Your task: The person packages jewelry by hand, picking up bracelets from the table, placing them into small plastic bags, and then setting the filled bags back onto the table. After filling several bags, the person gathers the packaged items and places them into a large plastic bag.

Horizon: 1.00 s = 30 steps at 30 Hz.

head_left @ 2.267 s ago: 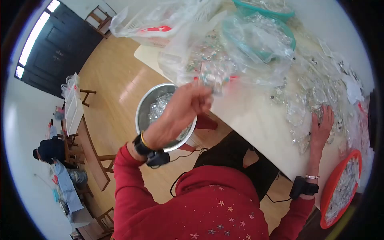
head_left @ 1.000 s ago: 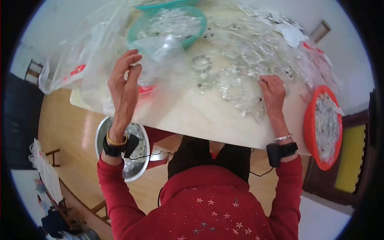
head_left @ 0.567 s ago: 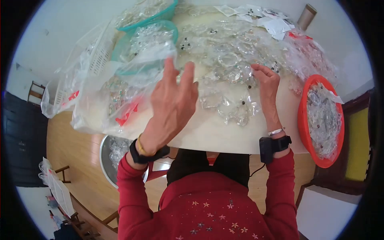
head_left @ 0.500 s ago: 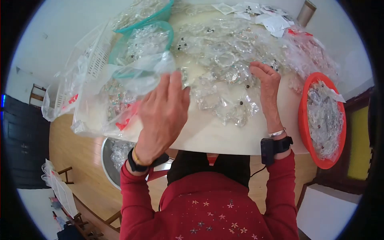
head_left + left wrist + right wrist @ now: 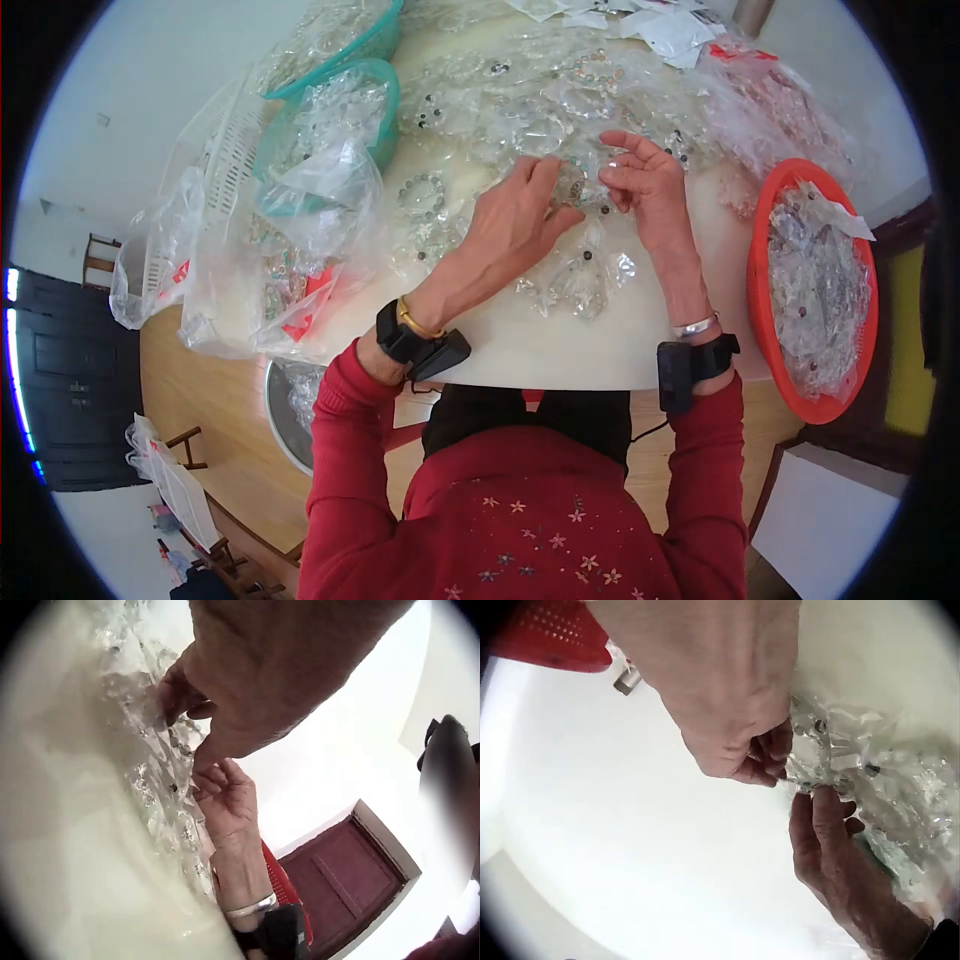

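My left hand [image 5: 515, 215] and right hand [image 5: 650, 185] face each other low over a heap of clear bags [image 5: 530, 115]. Between their fingertips is a small clear bag with a beaded bracelet [image 5: 572, 185]. The right wrist view shows this bagged bracelet [image 5: 804, 783] nearly edge-on, pale with teal beads, its near end at the right thumb and fingertip. At its other end are the left fingers [image 5: 826, 806]; the left thumb is partly hidden there. Looser bagged bracelets [image 5: 580, 275] with dark beads lie just below the hands on the cream table [image 5: 500, 345].
On the right stands a red basket [image 5: 760, 250] full of clear bags. Teal baskets [image 5: 385, 125] and a white basket [image 5: 225, 165] with plastic bags [image 5: 215, 300] are on the left. A metal basin [image 5: 285, 430] sits below the table edge. White packets [image 5: 670, 35] lie at the back.
My left hand has come from over the metal basin, past the plastic bag, rightward to the right hand. The right hand has lifted from the heap, and a bagged bracelet is now between them.
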Each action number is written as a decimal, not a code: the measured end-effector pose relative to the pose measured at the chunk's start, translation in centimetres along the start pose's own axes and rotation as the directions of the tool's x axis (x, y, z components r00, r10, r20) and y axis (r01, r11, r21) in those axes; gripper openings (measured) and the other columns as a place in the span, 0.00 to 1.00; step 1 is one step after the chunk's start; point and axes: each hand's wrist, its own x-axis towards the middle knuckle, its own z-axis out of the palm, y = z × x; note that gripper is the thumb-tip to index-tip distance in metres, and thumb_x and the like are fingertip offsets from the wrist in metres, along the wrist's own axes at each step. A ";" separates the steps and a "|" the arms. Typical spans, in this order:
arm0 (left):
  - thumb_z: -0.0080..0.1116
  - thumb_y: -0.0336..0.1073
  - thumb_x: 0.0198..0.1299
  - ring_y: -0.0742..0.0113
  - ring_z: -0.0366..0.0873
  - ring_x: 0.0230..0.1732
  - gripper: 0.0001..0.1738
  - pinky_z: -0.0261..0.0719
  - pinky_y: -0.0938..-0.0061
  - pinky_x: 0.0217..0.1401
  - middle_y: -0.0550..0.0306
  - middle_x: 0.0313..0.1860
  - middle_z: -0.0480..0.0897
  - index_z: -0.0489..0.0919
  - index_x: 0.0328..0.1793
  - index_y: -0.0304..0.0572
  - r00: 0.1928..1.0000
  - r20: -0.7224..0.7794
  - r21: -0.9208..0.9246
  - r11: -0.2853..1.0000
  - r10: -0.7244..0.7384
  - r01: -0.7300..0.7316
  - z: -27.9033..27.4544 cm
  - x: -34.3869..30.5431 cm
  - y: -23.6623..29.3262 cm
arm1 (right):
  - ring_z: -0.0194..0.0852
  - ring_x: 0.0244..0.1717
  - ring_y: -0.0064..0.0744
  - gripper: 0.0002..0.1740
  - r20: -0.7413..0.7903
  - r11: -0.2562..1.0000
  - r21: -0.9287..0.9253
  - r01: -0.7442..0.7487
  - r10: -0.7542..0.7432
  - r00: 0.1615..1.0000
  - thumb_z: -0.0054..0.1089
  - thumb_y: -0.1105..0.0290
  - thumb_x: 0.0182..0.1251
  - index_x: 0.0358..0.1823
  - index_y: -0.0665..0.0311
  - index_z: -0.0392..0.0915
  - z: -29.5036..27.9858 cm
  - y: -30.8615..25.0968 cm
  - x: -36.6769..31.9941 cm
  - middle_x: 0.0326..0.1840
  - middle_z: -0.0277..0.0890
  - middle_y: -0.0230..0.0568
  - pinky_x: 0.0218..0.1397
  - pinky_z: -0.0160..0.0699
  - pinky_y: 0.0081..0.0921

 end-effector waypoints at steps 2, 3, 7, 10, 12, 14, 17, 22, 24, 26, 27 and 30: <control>0.57 0.30 0.51 0.45 0.76 0.32 0.13 0.75 0.58 0.35 0.47 0.36 0.77 0.73 0.44 0.36 0.998 0.034 -0.047 0.997 -0.053 0.055 0.4 0.6 -0.1 | 0.68 0.21 0.16 0.19 0.089 0.975 0.219 -0.035 0.016 0.996 0.60 0.77 0.53 0.49 0.68 0.74 -0.5 0.1 0.3 0.28 0.75 0.29 0.20 0.61 0.13; 0.56 0.31 0.52 0.47 0.76 0.31 0.13 0.75 0.60 0.34 0.48 0.34 0.77 0.73 0.44 0.36 0.999 0.045 -0.047 0.998 -0.029 0.031 0.5 0.7 -0.1 | 0.68 0.21 0.17 0.19 0.137 0.944 0.325 -0.059 0.015 0.990 0.60 0.76 0.55 0.50 0.67 0.74 -0.6 0.2 0.5 0.28 0.76 0.30 0.21 0.61 0.13; 0.54 0.32 0.55 0.57 0.75 0.27 0.12 0.72 0.68 0.30 0.53 0.29 0.77 0.75 0.44 0.34 0.993 0.065 -0.213 0.971 -0.094 0.106 0.2 0.8 -0.5 | 0.70 0.23 0.18 0.18 0.161 0.891 0.446 -0.087 0.016 0.987 0.58 0.73 0.58 0.51 0.67 0.73 0.0 -0.6 0.0 0.30 0.77 0.32 0.24 0.65 0.14; 0.53 0.33 0.57 0.70 0.72 0.23 0.10 0.67 0.78 0.26 0.59 0.27 0.78 0.76 0.41 0.34 0.948 0.103 -0.524 0.794 -0.301 0.309 -0.5 0.8 -1.1 | 0.71 0.25 0.19 0.18 -0.010 0.934 0.354 0.053 -0.053 0.999 0.58 0.71 0.60 0.52 0.67 0.73 0.0 -0.9 0.0 0.32 0.78 0.34 0.27 0.67 0.15; 0.50 0.33 0.58 0.76 0.68 0.22 0.09 0.64 0.82 0.25 0.62 0.25 0.77 0.77 0.38 0.34 0.884 0.217 -0.741 0.519 -0.414 0.425 -1.1 0.6 -1.6 | 0.72 0.26 0.19 0.18 -0.088 0.945 0.303 0.118 -0.096 0.992 0.57 0.70 0.60 0.52 0.67 0.72 0.5 -1.0 0.0 0.33 0.78 0.34 0.28 0.68 0.16; 0.49 0.33 0.59 0.79 0.66 0.22 0.09 0.62 0.84 0.25 0.64 0.24 0.76 0.77 0.37 0.35 0.846 0.276 -0.813 0.358 -0.456 0.459 -1.8 0.4 -1.7 | 0.72 0.25 0.20 0.16 -0.095 0.967 0.161 0.200 -0.186 0.978 0.58 0.70 0.59 0.49 0.67 0.75 1.4 -0.8 0.2 0.30 0.78 0.34 0.27 0.69 0.17; 0.49 0.32 0.58 0.79 0.65 0.22 0.08 0.63 0.83 0.25 0.63 0.26 0.77 0.77 0.36 0.36 0.786 0.339 -0.828 0.232 -0.518 0.510 -2.3 -0.6 -1.4 | 0.71 0.23 0.20 0.14 0.022 0.987 -0.020 0.159 -0.158 0.987 0.58 0.71 0.58 0.45 0.67 0.76 1.4 -0.7 -0.5 0.27 0.77 0.34 0.25 0.68 0.17; 0.49 0.31 0.58 0.80 0.67 0.23 0.09 0.64 0.84 0.26 0.63 0.26 0.77 0.77 0.40 0.34 0.828 0.090 -0.797 0.458 -0.553 0.393 -5.3 -5.3 -0.6 | 0.65 0.16 0.17 0.08 0.111 0.969 -0.244 0.031 -0.003 0.994 0.59 0.72 0.56 0.37 0.67 0.79 1.4 -0.5 -0.9 0.19 0.72 0.30 0.19 0.61 0.16; 0.50 0.30 0.58 0.81 0.68 0.24 0.10 0.65 0.84 0.25 0.63 0.26 0.77 0.77 0.44 0.34 0.863 -0.067 -0.724 0.619 -0.501 0.304 -7.4 -7.6 1.1 | 0.65 0.17 0.16 0.08 0.093 0.979 -0.202 0.018 0.001 0.996 0.60 0.71 0.56 0.37 0.66 0.79 1.4 0.3 -0.2 0.19 0.72 0.29 0.19 0.59 0.15; 0.50 0.28 0.59 0.81 0.70 0.26 0.12 0.66 0.85 0.26 0.62 0.30 0.79 0.77 0.47 0.33 0.795 -0.271 -0.651 0.712 -0.542 0.263 -10.8 -10.3 2.4 | 0.65 0.17 0.15 0.08 0.011 0.987 -0.159 0.004 -0.002 1.000 0.60 0.70 0.57 0.37 0.65 0.79 1.3 0.4 -0.2 0.20 0.72 0.29 0.20 0.58 0.14; 0.50 0.27 0.59 0.80 0.70 0.27 0.12 0.67 0.85 0.26 0.61 0.31 0.79 0.76 0.49 0.33 0.743 -0.376 -0.621 0.746 -0.554 0.242 -12.1 -11.5 2.2 | 0.65 0.18 0.15 0.08 -0.040 0.990 -0.139 -0.001 -0.005 0.999 0.61 0.69 0.57 0.36 0.65 0.79 1.2 0.4 -0.3 0.21 0.73 0.28 0.20 0.58 0.13; 0.51 0.28 0.59 0.78 0.71 0.29 0.14 0.69 0.84 0.31 0.58 0.34 0.79 0.75 0.52 0.33 0.597 -0.582 -0.455 0.830 -0.552 0.323 -16.7 -13.5 0.4 | 0.65 0.19 0.15 0.08 -0.070 0.985 -0.171 -0.009 -0.003 0.998 0.61 0.69 0.58 0.36 0.64 0.79 1.9 0.0 -0.4 0.22 0.73 0.28 0.21 0.58 0.13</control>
